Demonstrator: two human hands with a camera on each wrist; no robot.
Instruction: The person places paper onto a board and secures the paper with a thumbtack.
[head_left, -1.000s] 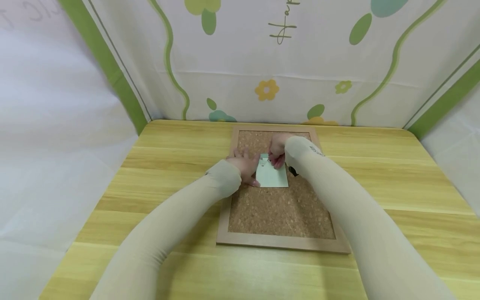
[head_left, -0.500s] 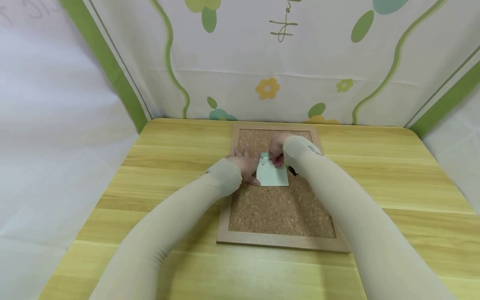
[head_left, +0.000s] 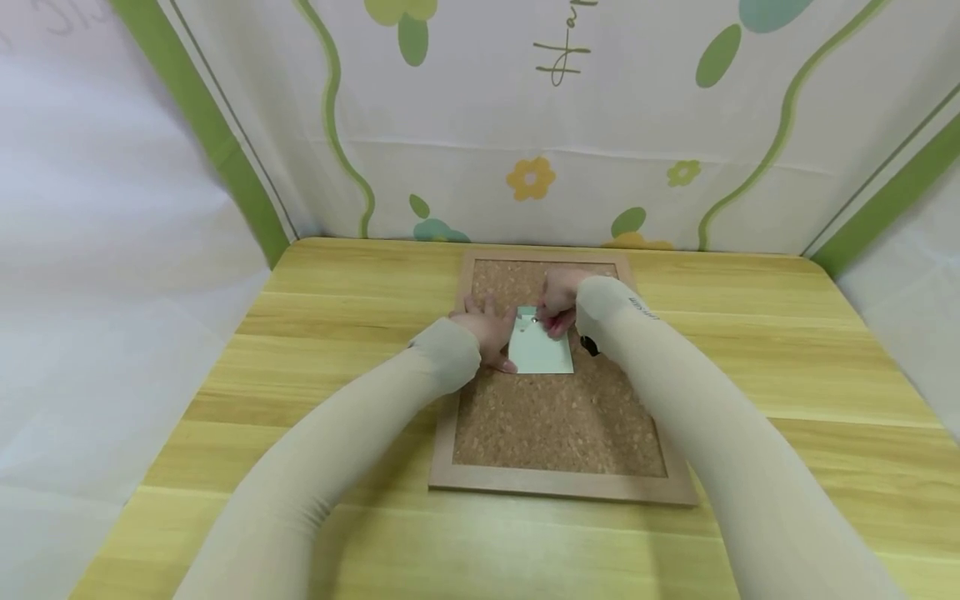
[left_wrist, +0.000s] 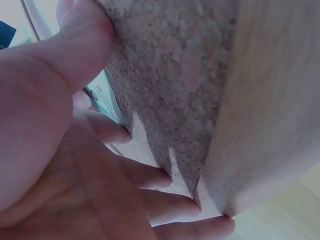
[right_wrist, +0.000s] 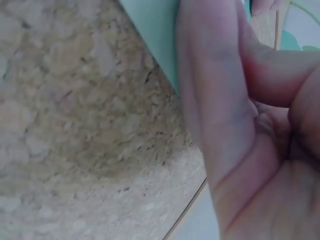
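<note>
A pale green paper card (head_left: 542, 354) lies on a cork board (head_left: 555, 425), with a printed design near its top. My left hand (head_left: 486, 333) rests with fingers spread on the board's left side; its thumb and index finger touch the card's left edge. In the left wrist view its other fingertips (left_wrist: 187, 205) reach the cork and wooden frame. My right hand (head_left: 561, 300) is at the card's upper right, fingers curled, pinching a small shiny pin-like thing (head_left: 535, 320) against the card. In the right wrist view the curled fingers (right_wrist: 215, 75) hide that thing.
The board's wooden frame (head_left: 562, 481) lies on a light wood-grain table (head_left: 337, 400). Behind the table's far edge hangs a white cloth (head_left: 450, 108) with flowers and green bands. A small dark item (head_left: 589, 345) shows beside the right wrist.
Both hands keep nearly the same places on the card and board. The right wrist has shifted very slightly to the right, and the whole head view has moved a little.
</note>
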